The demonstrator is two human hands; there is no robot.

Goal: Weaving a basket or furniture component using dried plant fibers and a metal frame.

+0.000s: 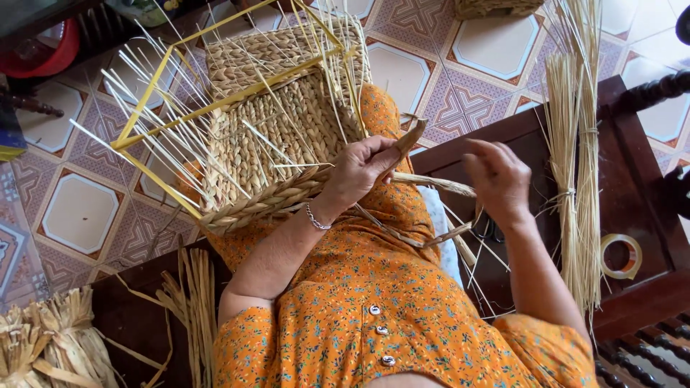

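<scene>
While a half-woven basket [266,136] rests tilted on the lap of a person in an orange flowered dress [374,302], the left hand [359,172] closes around a flat, dried fibre strand [413,136], pinching it between thumb and fingers against the basket's near rim at about 4 o'clock from the basket's middle. The right hand [499,179] hovers just beside it at 3 o'clock, fingers curled loosely and slightly spread; whether it grips anything cannot be told from this angle. A yellow wire frame [154,93] outlines the basket — thin pale spokes [144,122] bristle out from its woven walls toward 10 and 12 o'clock. A second braided strand [435,185] runs across the lap between the two hands. At 3 o'clock, a long bundle of pale reeds [575,179] lies on a dark wooden bench [647,215], with a roll of clear tape [622,256] near its lower end. Bundles of dried fibre [50,338] sit at 8 o'clock beside the patterned tile floor [79,215]. A silver bracelet [316,219] circles the left wrist.
</scene>
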